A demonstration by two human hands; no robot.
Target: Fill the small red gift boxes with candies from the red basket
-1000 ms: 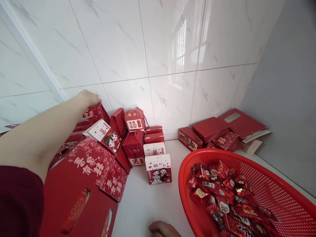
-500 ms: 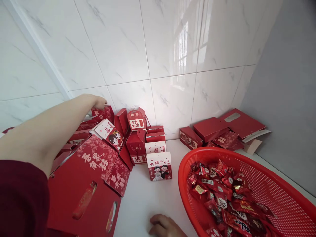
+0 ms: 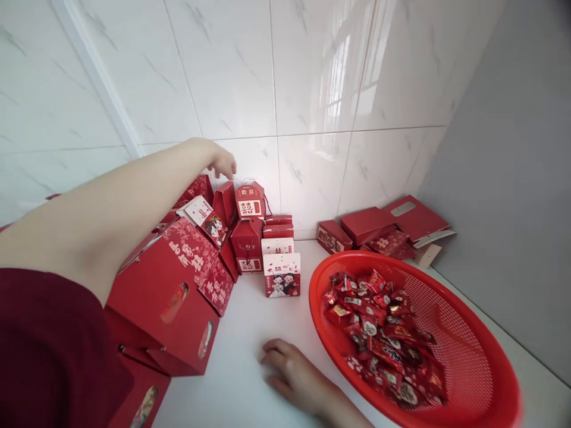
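Observation:
My left hand (image 3: 223, 162) is stretched out near the wall. It hangs just above and left of a small red gift box with a cord handle (image 3: 248, 202), which sits on top of another red box (image 3: 247, 241). Its fingers point down, loosely bent, with nothing visible in them. My right hand (image 3: 288, 370) rests on the white table (image 3: 236, 362), fingers slightly curled and apart, holding nothing. Between that hand and the wall stands a small white-and-red box printed with a cartoon couple (image 3: 282, 276), with similar boxes lined up behind it.
A red plastic basket (image 3: 484, 362) of wrapped candies (image 3: 388, 339) stands on the right. Stacked red gift boxes (image 3: 151, 297) fill the left side, partly behind my left arm. Flat red boxes (image 3: 368, 223) lie along the wall at the back right, near a grey panel (image 3: 504, 196).
My left hand has lifted off the red patterned box at the back left and moved right, above the corded box. My right hand has come further into view. The camera view has shifted.

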